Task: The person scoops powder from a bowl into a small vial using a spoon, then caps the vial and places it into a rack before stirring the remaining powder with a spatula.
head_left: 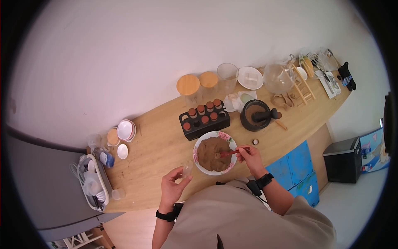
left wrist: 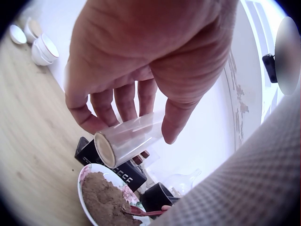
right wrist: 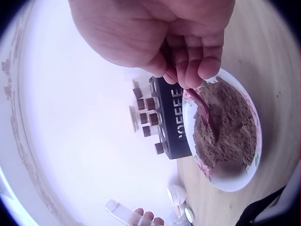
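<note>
My left hand (head_left: 175, 185) holds a clear tube (left wrist: 131, 139) between thumb and fingers, tilted, left of the bowl. A pale round end of the tube faces the left wrist camera. With thumb and fingertips my right hand (head_left: 250, 160) pinches the handle of a small red spoon (right wrist: 200, 106). The spoon's tip lies in brown powder (head_left: 211, 152). That powder fills much of a white bowl (head_left: 202, 169) with pink flowers on its rim. Behind the bowl stands a black rack (head_left: 204, 132) lettered COFFEE, holding several small tubes with brown caps (head_left: 217, 102).
A dark mortar (head_left: 244, 123) with its pestle and brown powder stands right of the rack. A small cap (head_left: 255, 142) lies near it. Wooden-lidded jars (head_left: 188, 85) and a glass jug (head_left: 278, 79) line the wall. White bowls (head_left: 126, 130) and a dish basket (head_left: 108, 191) are at left.
</note>
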Tool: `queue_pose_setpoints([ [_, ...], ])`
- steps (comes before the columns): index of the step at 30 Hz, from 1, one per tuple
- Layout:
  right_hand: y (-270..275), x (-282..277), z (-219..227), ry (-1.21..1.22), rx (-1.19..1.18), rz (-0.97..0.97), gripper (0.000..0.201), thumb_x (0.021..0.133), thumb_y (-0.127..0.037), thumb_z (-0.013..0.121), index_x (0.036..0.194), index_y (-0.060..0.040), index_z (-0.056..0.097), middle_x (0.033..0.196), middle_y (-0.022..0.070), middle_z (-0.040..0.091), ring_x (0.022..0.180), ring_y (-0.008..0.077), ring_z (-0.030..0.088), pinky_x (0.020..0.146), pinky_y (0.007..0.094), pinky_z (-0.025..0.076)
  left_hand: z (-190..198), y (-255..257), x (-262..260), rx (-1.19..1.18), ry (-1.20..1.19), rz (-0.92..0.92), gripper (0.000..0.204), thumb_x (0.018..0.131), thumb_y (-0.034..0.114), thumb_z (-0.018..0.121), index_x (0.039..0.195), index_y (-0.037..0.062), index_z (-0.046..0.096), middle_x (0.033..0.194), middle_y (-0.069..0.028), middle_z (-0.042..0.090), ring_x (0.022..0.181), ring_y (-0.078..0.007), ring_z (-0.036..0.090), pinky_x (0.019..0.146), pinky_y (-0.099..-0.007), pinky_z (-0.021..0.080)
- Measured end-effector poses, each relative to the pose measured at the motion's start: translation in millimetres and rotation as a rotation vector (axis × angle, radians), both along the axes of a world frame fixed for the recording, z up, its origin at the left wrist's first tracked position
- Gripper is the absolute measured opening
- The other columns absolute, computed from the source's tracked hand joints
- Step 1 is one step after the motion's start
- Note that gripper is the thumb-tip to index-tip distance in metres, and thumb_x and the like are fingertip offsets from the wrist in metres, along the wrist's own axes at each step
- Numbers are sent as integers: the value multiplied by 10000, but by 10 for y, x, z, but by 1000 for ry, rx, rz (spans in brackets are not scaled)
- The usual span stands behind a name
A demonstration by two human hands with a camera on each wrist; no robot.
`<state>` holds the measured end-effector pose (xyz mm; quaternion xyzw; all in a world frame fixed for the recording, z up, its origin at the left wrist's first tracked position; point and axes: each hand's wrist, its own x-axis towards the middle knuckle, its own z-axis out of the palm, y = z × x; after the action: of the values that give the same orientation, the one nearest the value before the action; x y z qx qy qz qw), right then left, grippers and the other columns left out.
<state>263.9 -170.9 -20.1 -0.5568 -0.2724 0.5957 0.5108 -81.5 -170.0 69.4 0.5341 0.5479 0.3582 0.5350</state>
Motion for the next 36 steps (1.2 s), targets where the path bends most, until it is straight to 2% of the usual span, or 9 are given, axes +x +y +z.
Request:
queue_pose_setpoints([
  [2,-4,-11,-15,8,7,-2,211,1113,-128,621,1192,34,730,914,69,741,734,107,644,675,272,535,15,-2,2,-4,9,1,368,906,-43,835,1263,-22,748,1121,-57,786,970,-129,722,875,-293,597],
  [4,-2,-26,-22,3,2,-3,206,1112,-124,621,1196,29,732,916,65,742,735,103,642,678,268,535,31,6,5,-51,-14,14,375,905,37,867,1264,-6,767,1142,-53,804,1022,-107,711,936,-292,548],
  [11,-22,-28,3,-1,7,7,207,1114,-129,621,1205,19,733,915,58,742,742,98,646,683,263,537,17,75,70,-38,-25,-7,375,897,34,875,1251,-13,762,1136,-55,801,1021,-112,712,938,-295,552],
  [13,-31,-13,21,4,-6,4,207,1114,-131,622,1203,20,732,913,58,740,744,99,647,681,265,537,-36,85,86,48,12,-21,368,908,-32,840,1264,-19,747,1104,-48,785,957,-122,715,862,-296,598],
  [20,-38,60,-1,5,36,19,208,1116,-137,622,1206,15,733,924,65,743,749,112,658,686,276,546,-15,47,177,-24,-36,8,366,905,-30,842,1259,-20,747,1108,-56,787,968,-131,721,885,-296,594],
  [25,-37,140,29,38,73,43,238,1130,-168,598,1205,20,722,949,66,734,793,133,670,719,304,558,-117,41,240,25,65,-3,354,907,1,848,1248,-10,758,1128,-59,795,1008,-136,723,964,-320,573],
  [28,3,190,49,63,60,23,234,1130,-161,597,1209,16,731,930,65,741,775,121,667,705,289,555,-142,60,311,32,87,17,381,888,78,876,1251,28,774,1132,-74,810,1012,-144,728,938,-315,552],
  [31,51,249,124,40,60,17,237,1132,-161,594,1214,17,727,931,63,737,776,121,663,705,290,553,-112,89,404,50,136,-13,372,896,65,867,1256,46,778,1168,-48,806,1047,-139,718,955,-328,550],
  [36,101,313,232,14,110,42,224,1128,-151,602,1212,15,726,931,61,733,772,119,658,702,291,550,-120,116,548,87,177,-27,384,882,57,871,1254,49,779,1163,-70,804,1045,-169,719,930,-323,547],
])
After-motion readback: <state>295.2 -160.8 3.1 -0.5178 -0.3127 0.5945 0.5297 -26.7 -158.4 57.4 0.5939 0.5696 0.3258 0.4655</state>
